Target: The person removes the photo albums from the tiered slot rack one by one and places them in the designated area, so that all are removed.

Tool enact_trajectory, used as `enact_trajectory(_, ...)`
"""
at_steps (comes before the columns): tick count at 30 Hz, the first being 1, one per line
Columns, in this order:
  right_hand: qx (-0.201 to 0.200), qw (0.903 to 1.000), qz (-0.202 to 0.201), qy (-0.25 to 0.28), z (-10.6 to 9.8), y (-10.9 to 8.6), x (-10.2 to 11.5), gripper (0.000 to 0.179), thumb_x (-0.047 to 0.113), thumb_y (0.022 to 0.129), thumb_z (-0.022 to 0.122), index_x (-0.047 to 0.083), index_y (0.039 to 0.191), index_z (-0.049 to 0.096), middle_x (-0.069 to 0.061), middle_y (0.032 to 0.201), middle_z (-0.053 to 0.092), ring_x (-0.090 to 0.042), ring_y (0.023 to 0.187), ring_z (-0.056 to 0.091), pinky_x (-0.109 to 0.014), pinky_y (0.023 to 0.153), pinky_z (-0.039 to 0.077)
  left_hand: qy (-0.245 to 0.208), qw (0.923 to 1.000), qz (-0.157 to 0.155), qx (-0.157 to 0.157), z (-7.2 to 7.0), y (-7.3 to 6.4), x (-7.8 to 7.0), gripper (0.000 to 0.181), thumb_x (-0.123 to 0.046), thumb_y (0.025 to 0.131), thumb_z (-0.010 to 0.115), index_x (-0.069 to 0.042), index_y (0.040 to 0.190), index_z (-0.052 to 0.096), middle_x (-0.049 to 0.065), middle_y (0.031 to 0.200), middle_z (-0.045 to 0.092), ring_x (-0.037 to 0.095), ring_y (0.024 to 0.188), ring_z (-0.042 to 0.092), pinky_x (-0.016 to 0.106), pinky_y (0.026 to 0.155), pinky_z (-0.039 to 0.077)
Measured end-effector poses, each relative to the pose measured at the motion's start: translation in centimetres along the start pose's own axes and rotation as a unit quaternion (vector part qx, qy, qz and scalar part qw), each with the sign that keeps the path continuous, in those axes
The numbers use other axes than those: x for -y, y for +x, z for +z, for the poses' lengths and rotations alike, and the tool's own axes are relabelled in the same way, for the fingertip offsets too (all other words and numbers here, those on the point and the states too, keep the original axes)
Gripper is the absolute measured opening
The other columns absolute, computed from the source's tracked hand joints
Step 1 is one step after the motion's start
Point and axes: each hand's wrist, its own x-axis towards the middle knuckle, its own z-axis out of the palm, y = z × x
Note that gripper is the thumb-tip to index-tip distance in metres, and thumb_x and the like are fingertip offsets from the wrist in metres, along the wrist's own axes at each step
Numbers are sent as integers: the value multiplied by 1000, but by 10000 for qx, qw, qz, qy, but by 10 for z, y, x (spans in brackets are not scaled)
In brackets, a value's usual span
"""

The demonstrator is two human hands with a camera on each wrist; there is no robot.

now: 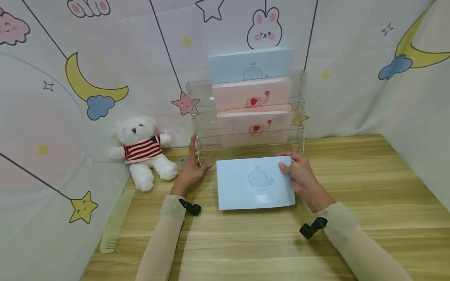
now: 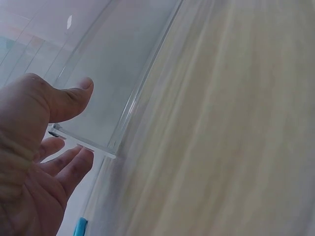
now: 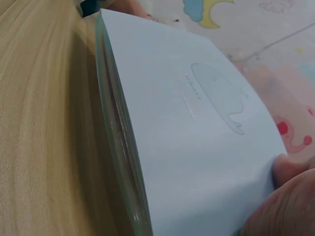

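Head view: wooden table [image 1: 369, 187] beneath cartoon moon-and-star backdrop [image 1: 369, 78].

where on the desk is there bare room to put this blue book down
Bare wood lies right of the blue whale book, toward the curtain, and along the near edge between the sleeves. Crowded: the left side, with teddy bear and comb, and before the clear rack.

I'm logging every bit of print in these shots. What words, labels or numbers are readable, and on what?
Blue whale notebook held by the right hand: a short line of print under the whale, too small and blurred to read.
Pink elephant notebooks in the clear rack: pictures only, no legible text.
Nothing else carries writing.
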Motion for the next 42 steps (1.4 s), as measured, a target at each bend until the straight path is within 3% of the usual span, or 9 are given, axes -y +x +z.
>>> enact_trajectory(11, -70, 9994, 322, -94, 8, 2, -13, 27, -4, 103, 63, 21, 104, 73, 12, 96, 69, -8, 88, 66, -23, 80, 56, 0, 10000, -72, -50, 1, 1, 1, 128, -13, 95, 83, -64, 163, -13, 30, 173, 28, 54, 149, 49, 65, 110, 55)
enact_trajectory(16, -78, 9995, 293, -94, 13, 7, -18, 27, -7, 101, 64, 18, 107, 73, 11, 92, 69, -9, 86, 65, -25, 79, 55, -40, 10000, -78, -46, 0, 0, 0, 128, -14, 96, 83, -65, 163, -13, 31, 173, 28, 54, 149, 48, 65, 110, 54)
enact_trajectory(24, -321, 9969, 286, -664, 18, 18, -25, 28, -3, 102, 66, 9, 127, 69, 7, 97, 71, -11, 87, 66, -24, 78, 54, 4, 10000, -72, -64, 1, 1, 1, 128, -13, 96, 83, -64, 163, -13, 32, 172, 28, 55, 149, 48, 65, 111, 54)
enact_trajectory(32, -551, 9882, 107, -1427, 21, 27, -41, 34, -3, 102, 66, 8, 134, 69, -13, 117, 69, -17, 92, 66, -22, 77, 54, 179, 9998, -25, -40, 1, 1, 0, 127, -10, 97, 81, -61, 164, -14, 34, 171, 29, 54, 147, 50, 65, 108, 56)
enact_trajectory(37, -453, 9756, -174, -2143, 20, 27, -46, 35, 1, 103, 68, 7, 137, 68, -24, 135, 67, -25, 105, 68, -31, 92, 56, 261, 9996, -49, -11, 1, 0, 0, 126, -12, 98, 80, -62, 164, -14, 35, 170, 29, 54, 147, 50, 66, 108, 55)
enact_trajectory(39, -408, 9701, -324, -2372, 19, 27, -47, 35, 2, 103, 69, 6, 137, 68, -24, 146, 62, -31, 120, 65, -42, 107, 55, 251, 9997, -33, -7, 0, 0, 0, 126, -12, 97, 80, -61, 164, -14, 35, 171, 29, 54, 147, 50, 66, 109, 55)
enact_trajectory(42, -355, 9583, -508, -2789, 16, 28, -48, 35, 5, 103, 70, 6, 137, 68, -21, 159, 55, -38, 145, 53, -55, 126, 42, 232, 9997, 14, -6, 0, 0, 1, 125, -11, 98, 80, -60, 165, -14, 35, 171, 28, 54, 148, 49, 66, 109, 55)
